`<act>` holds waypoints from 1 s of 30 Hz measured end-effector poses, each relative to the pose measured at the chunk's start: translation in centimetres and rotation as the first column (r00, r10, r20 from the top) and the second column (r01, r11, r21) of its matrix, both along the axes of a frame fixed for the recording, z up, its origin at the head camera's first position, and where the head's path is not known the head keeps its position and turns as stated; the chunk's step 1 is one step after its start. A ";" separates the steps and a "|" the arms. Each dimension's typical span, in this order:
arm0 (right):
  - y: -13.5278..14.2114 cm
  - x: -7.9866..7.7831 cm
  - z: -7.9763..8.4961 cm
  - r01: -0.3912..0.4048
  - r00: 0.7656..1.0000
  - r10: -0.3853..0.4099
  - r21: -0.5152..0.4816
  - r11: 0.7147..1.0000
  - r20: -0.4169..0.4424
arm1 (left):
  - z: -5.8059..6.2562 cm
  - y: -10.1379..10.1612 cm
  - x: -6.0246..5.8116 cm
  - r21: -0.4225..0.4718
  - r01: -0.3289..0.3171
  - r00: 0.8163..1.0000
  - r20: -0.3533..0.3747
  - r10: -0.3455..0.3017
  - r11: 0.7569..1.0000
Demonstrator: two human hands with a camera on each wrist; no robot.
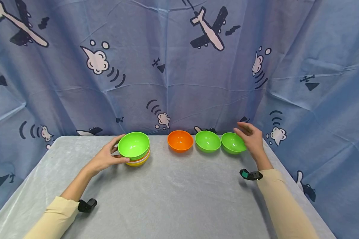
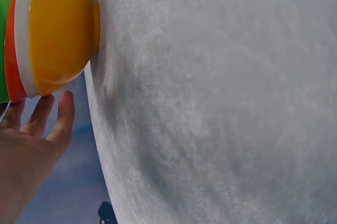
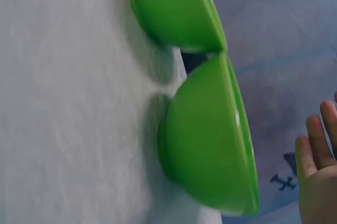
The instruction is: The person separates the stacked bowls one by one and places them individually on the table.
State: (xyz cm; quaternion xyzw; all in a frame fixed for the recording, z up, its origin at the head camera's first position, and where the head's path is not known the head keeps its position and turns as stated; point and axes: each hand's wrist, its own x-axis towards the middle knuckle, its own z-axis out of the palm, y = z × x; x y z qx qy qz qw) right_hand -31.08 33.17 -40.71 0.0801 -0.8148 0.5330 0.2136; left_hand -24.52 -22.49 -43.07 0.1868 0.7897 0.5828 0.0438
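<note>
On the left of the table stands a stack of bowls (image 1: 134,148), green on top, with orange, white and yellow rims beneath. My left hand (image 1: 109,156) holds the stack from its left side, thumb at the front and fingers around the back. In the left wrist view its fingertips lie against the side near the yellow bowl (image 2: 60,34). My right hand (image 1: 252,139) is raised beside the rightmost green bowl (image 1: 233,144), fingers extended. The right wrist view shows these fingers (image 3: 316,140) apart from the bowl, with nothing in them.
An orange bowl (image 1: 180,142) and another green bowl (image 1: 207,142) stand in a row with the rightmost green one along the table's back edge. The two green bowls meet at their rims. A blue printed curtain (image 1: 179,66) hangs behind the grey-covered table (image 1: 173,199).
</note>
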 end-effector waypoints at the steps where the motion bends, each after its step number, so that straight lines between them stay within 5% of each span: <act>1: -0.1 -0.4 -0.2 -0.014 1.000 0.014 -0.016 1.000 -0.001 | 0.0 0.0 0.0 -0.002 -0.002 1.000 0.001 0.002 1.000; 12: -6.4 1.1 2.6 -0.204 0.979 0.204 -0.004 0.979 0.016 | -0.1 0.1 -0.1 -0.021 -0.015 1.000 0.018 0.015 1.000; 30: -15.8 0.4 2.3 -0.435 0.900 0.435 -0.088 0.896 -0.026 | 0.1 0.0 -0.2 -0.024 -0.012 1.000 0.013 0.013 1.000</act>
